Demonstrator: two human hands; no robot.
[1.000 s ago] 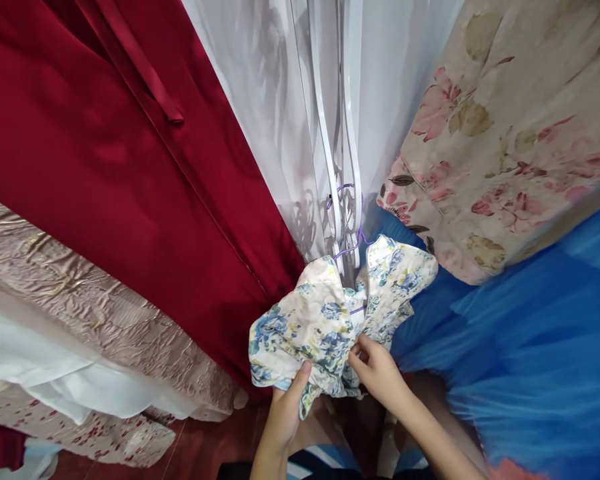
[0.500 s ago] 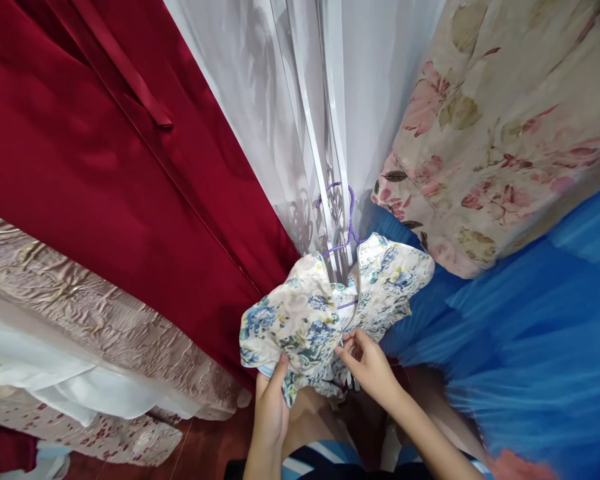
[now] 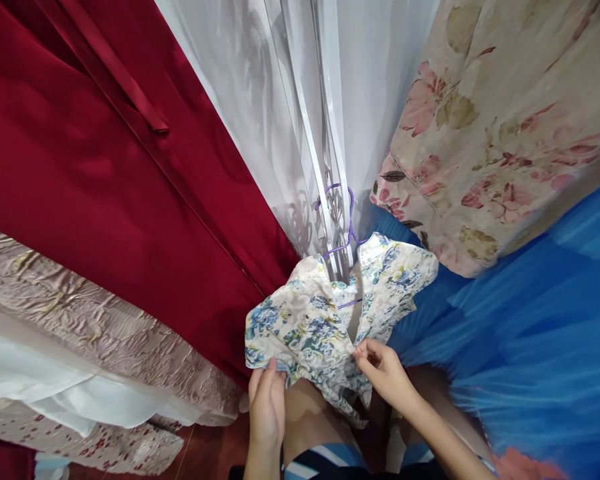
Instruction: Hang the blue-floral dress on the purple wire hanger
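Note:
A white floral blouse with blue and yellow flowers hangs on a purple wire hanger in front of me. My left hand pinches the hem of its left sleeve between thumb and fingers. At the bottom of the V-shaped neckline, my right hand pinches the front edge of the cloth. Part of the hanger shows through the open neck. The blouse's lower end hangs bunched above my knees.
Red satin cloth hangs at the left, over embossed pinkish fabric. White cloth with long ribbons hangs behind the blouse. To the right are a beige floral dress and blue tulle. Reddish floor tiles show below.
My right hand has shifted slightly right and down along the neckline, which now gapes wider. My left hand has moved a little left along the sleeve hem.

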